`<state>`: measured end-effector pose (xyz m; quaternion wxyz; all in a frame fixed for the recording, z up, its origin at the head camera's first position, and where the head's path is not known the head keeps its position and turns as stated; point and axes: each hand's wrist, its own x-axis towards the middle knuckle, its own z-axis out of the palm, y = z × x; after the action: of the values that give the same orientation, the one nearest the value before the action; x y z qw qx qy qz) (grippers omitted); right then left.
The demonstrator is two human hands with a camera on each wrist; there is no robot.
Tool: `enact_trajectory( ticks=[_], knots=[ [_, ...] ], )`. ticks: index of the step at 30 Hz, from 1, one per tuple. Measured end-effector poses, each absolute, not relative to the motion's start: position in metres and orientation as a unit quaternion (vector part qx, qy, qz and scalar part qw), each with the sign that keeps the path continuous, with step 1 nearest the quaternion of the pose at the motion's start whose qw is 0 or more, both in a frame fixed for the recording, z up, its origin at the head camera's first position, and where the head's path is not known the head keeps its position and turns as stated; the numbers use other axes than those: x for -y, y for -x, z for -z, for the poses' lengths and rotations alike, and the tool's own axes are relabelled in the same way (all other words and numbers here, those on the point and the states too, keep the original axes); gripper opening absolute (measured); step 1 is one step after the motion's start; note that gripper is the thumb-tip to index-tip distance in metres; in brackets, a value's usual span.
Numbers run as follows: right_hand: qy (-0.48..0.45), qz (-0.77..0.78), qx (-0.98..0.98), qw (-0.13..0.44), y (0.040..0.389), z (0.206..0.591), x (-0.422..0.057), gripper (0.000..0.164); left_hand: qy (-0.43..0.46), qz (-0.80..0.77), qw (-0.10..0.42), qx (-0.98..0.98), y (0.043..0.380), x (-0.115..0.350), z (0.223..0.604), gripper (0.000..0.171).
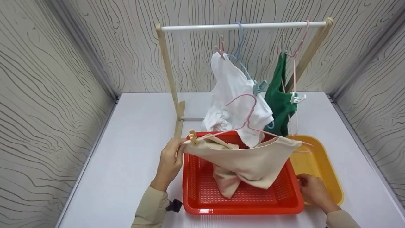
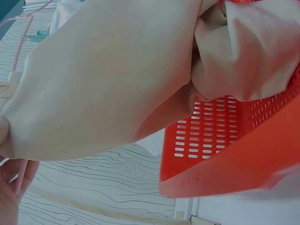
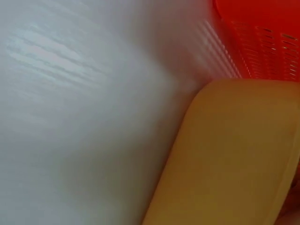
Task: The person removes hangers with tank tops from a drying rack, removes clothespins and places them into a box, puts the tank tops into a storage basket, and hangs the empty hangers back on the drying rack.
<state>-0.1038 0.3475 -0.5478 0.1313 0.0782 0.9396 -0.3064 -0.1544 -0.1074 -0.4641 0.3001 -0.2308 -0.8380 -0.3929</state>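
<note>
Cloth [image 1: 253, 163] is hanging from a pink hanger [image 1: 247, 121] over a red basket [image 1: 243, 210]; left hand [image 1: 171, 161] is pinching its corner, right hand [image 1: 314, 190] is hovering at a yellow basin [image 1: 311, 163], grip unclear.

a booth, with wood-grain panels [image 1: 126, 57] on three sides of a white tabletop [image 1: 123, 152].

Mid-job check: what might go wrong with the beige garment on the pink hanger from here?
The beige garment might slide off the pink hanger at the right end, where no peg shows; the orange peg sits by the left hand. Its hanging folds could also catch on the red basket.
</note>
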Motion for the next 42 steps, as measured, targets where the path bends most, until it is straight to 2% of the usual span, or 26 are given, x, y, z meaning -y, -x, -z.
enact_trajectory(
  ticks=[9, 14, 28, 42],
  knots=[
    [-0.073, 0.306, -0.947, 0.070, 0.102, 0.521, -0.342, 0.036, 0.236, 0.391, 0.308, 0.834, 0.155, 0.108, 0.465, 0.012],
    [-0.051, 0.302, -0.952, 0.018, 0.100, 0.506, -0.336, 0.033, 0.234, 0.394, 0.305, 0.835, 0.155, 0.108, 0.466, 0.011],
    [-0.001, 0.276, -0.955, -0.111, 0.095, 0.467, -0.312, 0.013, 0.231, 0.398, 0.297, 0.837, 0.155, 0.108, 0.465, 0.012],
    [0.042, 0.288, -0.952, -0.098, 0.091, 0.435, -0.279, 0.015, 0.234, 0.398, 0.305, 0.833, 0.155, 0.107, 0.465, 0.012]
  ],
)
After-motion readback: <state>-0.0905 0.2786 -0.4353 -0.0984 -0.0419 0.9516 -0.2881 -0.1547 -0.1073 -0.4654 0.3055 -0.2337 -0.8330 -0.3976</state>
